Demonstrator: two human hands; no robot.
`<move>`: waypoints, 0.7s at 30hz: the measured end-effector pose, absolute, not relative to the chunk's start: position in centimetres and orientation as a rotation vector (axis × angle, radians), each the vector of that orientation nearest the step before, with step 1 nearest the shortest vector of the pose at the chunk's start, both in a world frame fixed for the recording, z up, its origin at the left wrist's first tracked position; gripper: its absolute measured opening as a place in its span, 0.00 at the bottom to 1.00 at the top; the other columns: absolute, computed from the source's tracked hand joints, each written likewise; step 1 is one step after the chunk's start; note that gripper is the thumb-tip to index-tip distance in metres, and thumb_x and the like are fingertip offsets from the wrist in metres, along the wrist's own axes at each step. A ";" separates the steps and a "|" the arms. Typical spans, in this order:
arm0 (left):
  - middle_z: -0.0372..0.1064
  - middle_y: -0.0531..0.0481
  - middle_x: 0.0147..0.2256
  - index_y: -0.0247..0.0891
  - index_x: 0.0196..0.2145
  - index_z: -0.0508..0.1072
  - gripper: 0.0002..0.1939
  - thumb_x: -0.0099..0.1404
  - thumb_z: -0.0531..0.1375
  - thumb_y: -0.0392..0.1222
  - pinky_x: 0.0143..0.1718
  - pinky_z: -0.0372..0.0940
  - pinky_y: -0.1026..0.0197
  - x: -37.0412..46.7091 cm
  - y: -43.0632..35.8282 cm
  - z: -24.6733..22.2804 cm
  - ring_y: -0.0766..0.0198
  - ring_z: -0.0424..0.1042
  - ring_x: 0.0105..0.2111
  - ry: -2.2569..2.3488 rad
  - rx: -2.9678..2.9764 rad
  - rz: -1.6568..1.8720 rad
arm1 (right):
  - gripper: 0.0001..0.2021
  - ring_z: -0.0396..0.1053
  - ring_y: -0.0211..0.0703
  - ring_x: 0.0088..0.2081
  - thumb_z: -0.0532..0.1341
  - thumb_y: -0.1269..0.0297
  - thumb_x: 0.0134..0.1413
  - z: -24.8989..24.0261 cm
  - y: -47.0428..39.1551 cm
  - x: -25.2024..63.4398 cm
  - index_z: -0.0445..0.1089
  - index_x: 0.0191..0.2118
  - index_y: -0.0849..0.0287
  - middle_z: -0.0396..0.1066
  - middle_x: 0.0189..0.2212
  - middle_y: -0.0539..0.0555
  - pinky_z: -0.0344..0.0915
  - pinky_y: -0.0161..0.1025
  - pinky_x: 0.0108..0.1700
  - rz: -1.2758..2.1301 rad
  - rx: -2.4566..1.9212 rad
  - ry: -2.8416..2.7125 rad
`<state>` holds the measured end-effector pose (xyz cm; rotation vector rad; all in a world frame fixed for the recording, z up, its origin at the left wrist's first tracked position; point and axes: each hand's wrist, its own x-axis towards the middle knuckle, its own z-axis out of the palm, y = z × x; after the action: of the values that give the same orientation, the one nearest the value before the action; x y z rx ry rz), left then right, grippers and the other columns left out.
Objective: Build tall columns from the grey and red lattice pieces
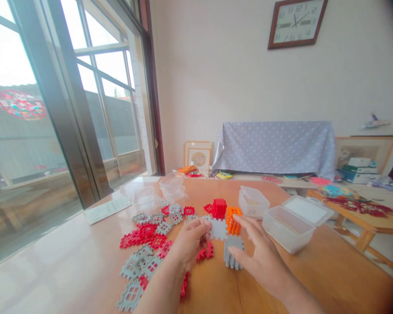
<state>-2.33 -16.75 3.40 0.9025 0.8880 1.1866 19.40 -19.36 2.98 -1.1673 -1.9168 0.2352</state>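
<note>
The left hand [196,233] pinches a grey tile [219,229], the right hand [260,248], fingers apart, is at the formed grey stack [235,242], and loose tiles [131,295] lie unstacked at left.

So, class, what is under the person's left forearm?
Red pieces and gray pieces show beside its left edge; a red piece peeks out on its right. Whatever the left forearm directly covers can't be seen.

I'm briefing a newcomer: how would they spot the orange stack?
On the brown table, find the right hand. The orange stack is by its fingers, between a red stack and a grey stack. Of the three, only it is orange.
</note>
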 end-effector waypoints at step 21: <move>0.74 0.47 0.32 0.35 0.35 0.72 0.17 0.53 0.69 0.49 0.26 0.59 0.67 -1.4 -16.8 2.9 0.69 0.70 0.26 0.920 0.904 1.110 | 0.23 0.64 0.53 0.58 0.65 0.57 0.53 2.9 -17.8 22.3 0.69 0.55 0.49 0.67 0.56 0.55 0.62 0.51 0.61 0.417 -1.222 -2.020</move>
<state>-1.36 -16.78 2.90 0.9044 0.9204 1.1099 22.29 -17.85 2.93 -1.2220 -2.0203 0.4166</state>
